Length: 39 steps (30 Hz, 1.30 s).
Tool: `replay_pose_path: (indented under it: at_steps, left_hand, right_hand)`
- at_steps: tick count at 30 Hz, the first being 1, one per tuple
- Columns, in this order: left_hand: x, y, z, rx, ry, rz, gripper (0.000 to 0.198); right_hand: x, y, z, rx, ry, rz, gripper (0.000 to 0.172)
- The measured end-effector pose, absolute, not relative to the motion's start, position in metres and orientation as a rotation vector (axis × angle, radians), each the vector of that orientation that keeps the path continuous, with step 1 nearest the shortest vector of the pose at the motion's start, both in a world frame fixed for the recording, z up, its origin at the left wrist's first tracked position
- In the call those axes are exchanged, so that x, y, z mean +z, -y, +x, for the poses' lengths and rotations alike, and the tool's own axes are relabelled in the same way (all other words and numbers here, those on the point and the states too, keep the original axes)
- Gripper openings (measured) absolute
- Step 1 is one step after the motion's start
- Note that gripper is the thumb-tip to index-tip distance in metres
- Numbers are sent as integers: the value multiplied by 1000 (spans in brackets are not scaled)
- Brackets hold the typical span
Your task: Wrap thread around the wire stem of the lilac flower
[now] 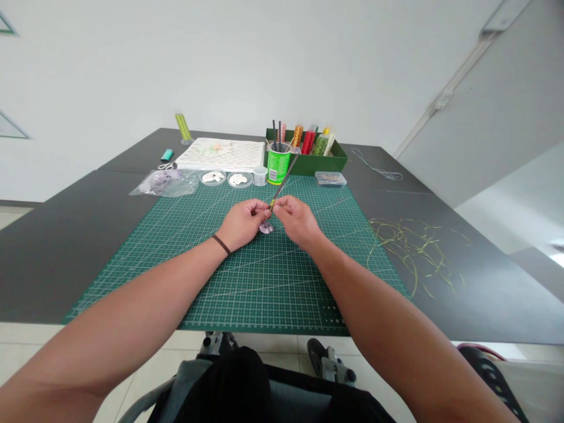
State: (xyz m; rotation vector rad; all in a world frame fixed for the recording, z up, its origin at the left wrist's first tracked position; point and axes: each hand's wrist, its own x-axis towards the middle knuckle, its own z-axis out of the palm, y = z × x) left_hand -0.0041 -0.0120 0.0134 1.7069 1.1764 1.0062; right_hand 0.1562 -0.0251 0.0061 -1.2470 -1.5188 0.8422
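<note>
Slanting dark stick (285, 179), slim, yellowish wrap (272, 202), pale purplish piece (266, 227) below

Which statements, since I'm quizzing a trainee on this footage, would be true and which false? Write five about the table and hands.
1. The left hand and right hand meet at a dark stick. True.
2. The dark wristband is worn on the right. False: the dark wristband is on the left.
3. The green can stands upright. True.
4. The yellowish thread lies left of the cutting mat. False: the yellowish thread is at the cutting mat's right side, partly on it.
5. Two round dishes hold white pieces. True.
</note>
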Motion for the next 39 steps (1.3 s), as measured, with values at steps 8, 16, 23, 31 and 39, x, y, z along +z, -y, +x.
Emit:
replay_pose_path:
  at_steps: [8, 16, 23, 31, 39]
  left_hand:
    - [13, 11, -4, 1065, -1164, 1646, 8]
    - [12, 11, -4, 1057, -1165, 1637, 6]
    - [9, 8, -5, 1061, -1135, 1630, 5]
    - [6, 8, -5, 1032, -1061, 1647, 10]
    - [1, 5, -5, 1007, -956, 1554, 13]
  right_hand:
    - [9, 26, 157, 812, 1540, -1281, 11]
    - [7, 25, 157, 817, 1531, -1282, 11]
    - [8, 25, 157, 804, 1534, -1297, 12]
    - [9, 25, 157, 843, 1510, -1269, 11]
    - [11, 24, 157, 996, 1414, -1213, 7]
